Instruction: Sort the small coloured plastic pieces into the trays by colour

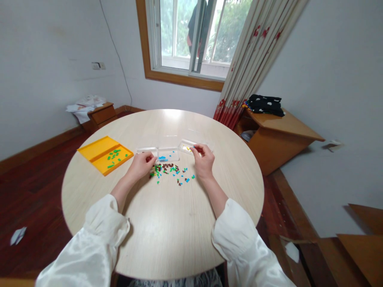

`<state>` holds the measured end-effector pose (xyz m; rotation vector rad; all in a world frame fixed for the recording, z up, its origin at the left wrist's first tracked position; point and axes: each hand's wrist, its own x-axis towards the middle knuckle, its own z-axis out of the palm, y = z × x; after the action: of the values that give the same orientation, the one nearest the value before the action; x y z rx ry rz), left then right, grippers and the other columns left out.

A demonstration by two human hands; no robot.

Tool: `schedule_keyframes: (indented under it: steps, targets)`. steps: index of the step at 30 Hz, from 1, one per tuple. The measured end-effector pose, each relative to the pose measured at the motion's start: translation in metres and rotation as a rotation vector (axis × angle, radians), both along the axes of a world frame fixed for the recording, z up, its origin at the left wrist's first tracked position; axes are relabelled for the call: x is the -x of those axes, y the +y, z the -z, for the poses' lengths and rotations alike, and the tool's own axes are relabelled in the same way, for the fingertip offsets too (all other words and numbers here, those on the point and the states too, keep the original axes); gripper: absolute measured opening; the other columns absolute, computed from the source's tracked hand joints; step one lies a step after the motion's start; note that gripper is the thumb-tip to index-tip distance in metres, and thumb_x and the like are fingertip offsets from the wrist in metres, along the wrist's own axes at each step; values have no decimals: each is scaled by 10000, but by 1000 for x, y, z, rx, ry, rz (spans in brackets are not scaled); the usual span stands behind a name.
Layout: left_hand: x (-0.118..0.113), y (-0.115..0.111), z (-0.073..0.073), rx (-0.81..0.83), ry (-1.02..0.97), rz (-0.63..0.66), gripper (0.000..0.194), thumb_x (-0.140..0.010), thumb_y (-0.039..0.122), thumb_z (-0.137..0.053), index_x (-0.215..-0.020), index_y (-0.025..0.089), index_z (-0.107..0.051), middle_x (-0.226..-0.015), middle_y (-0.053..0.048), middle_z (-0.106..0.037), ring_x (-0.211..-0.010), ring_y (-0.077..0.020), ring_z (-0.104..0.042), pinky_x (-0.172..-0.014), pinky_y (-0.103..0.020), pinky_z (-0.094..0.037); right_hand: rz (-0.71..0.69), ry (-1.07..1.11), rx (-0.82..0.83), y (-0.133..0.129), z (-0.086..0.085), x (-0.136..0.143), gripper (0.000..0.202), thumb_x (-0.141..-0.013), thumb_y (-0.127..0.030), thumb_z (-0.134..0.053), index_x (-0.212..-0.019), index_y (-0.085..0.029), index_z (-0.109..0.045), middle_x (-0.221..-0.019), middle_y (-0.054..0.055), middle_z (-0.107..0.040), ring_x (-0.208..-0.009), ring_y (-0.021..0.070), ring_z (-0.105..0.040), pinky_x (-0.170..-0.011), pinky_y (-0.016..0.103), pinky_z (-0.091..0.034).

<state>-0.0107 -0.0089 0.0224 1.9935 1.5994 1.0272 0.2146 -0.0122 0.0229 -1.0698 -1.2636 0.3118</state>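
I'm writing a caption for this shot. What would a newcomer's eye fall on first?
Probably the yellow box, open at the left of the table with green pieces in it. Next, the scattered coloured bricks between the left hand and right hand. Behind, the red-patterned curtain hangs at the right of the window.
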Motion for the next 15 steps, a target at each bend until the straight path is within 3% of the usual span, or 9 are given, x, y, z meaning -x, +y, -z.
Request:
schedule_keyframes:
  steps: [15]
  targets:
    - [1,1,2,-15,34,7,275,-739,380,-490,-542,189,-512,-491,8,-489,-501,-134,-431,-513,-260,-311,66,-82,-5,-5,-5,2,136,-771,-316,-605,-719,-192,-579,-706,1,-611,-646,129,-526,-655,272,-449]
